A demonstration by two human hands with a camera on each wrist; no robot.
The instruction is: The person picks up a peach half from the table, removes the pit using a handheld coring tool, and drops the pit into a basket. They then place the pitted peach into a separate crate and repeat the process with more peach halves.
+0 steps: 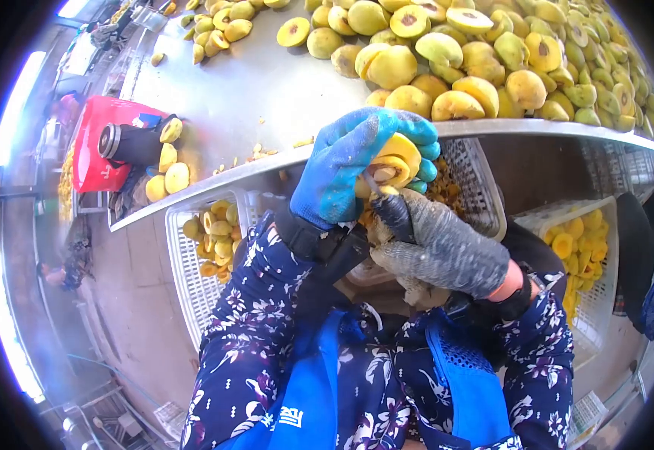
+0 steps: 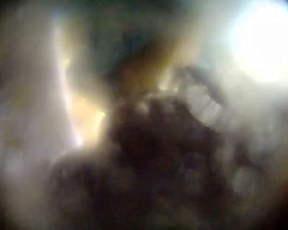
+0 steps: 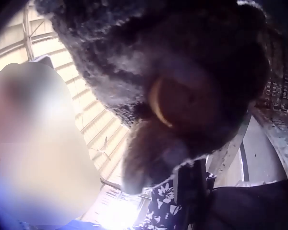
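Observation:
In the head view my left hand point(image 1: 346, 161), in a blue glove, holds a cut yellow fruit point(image 1: 398, 161) with its fingers curled round it. My right hand point(image 1: 451, 244), in a grey glove with dark-covered fingertips, is closed against the near side of that fruit; a thin tool seems to stick out of its fingers toward the fruit's middle, though what it is stays unclear. In the right wrist view the gloved right hand point(image 3: 153, 62) is dark, with its fingers curled. The left wrist view is too blurred to make out the hand.
A metal table point(image 1: 267, 82) carries a large heap of halved fruit point(image 1: 484, 60). White crates stand below: one at left point(image 1: 199, 289), one at right point(image 1: 604, 292), one behind the hands point(image 1: 484, 187). A red bag point(image 1: 98, 142) and a dark flask point(image 1: 139, 144) are at the table's left end.

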